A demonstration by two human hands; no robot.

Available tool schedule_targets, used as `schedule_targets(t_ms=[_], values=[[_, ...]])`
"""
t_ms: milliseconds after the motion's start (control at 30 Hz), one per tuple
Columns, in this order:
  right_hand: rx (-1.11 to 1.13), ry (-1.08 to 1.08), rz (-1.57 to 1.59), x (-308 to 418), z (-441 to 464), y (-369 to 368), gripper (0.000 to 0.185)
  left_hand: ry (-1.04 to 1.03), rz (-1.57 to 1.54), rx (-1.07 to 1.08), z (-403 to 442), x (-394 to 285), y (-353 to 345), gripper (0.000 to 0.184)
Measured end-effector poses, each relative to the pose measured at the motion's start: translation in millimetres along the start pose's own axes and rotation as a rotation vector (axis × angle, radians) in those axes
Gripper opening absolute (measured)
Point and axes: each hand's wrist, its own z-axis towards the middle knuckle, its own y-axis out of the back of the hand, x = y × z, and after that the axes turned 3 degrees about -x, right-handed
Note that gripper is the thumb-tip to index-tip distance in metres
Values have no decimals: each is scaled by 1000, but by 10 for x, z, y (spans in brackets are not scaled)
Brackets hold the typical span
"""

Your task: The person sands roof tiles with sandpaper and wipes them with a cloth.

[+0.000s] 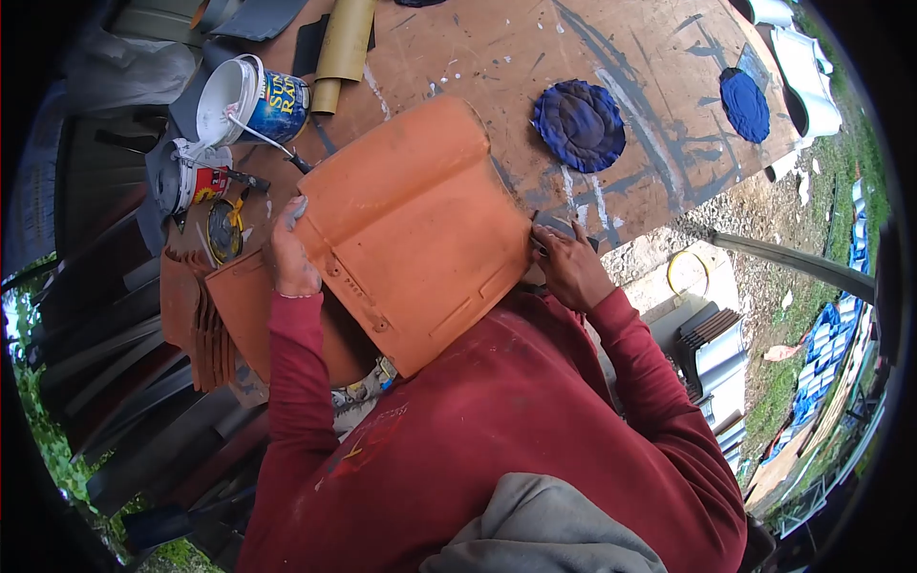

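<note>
A large orange clay roof tile (420, 239) lies tilted across the near edge of the table, partly against my body. My left hand (289, 250) grips its left edge, with the thumb along the side and pale dust on the fingertips. At the tile's right edge, my right hand (571, 265) is closed on a small dark grey flat piece (556, 227), pressed near the tile's rim. What that piece is, I cannot make out. Below the tile on the left, another orange tile (239, 304) shows partly, beside a stack of tiles (183, 310).
A paint-stained wooden table (458, 48) holds a blue-labelled paint bucket (280, 107) with a roller, a smaller paint can (196, 177), a yellow-rimmed tin (225, 234), a brown roll (345, 43) and two crumpled blue cloth-like rounds (579, 126). Grey tiles (712, 358) stand on the right-hand ground.
</note>
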Motion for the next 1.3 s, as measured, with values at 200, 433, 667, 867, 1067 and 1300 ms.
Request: schedule_targets(t_ms=[200,433,667,867,1067,1300], values=[[-201,78,93,-49,212,-302,45,214,-135,121,-133,-186,-84,26],[19,-38,86,130,-511,309,58,212,-98,91,-7,-106,-9,31],[-163,-28,-8,303,-412,128,60,326,-145,106,-14,-52,101,33],[-229,-30,295,150,314,-297,47,304,-214,215,-8,-128,64,35],[-525,-172,927,248,1179,-237,49,-36,-125,152,-148,-135,-66,34],[-783,102,350,227,1344,-313,54,-102,-9,201,-126,-229,-151,30]])
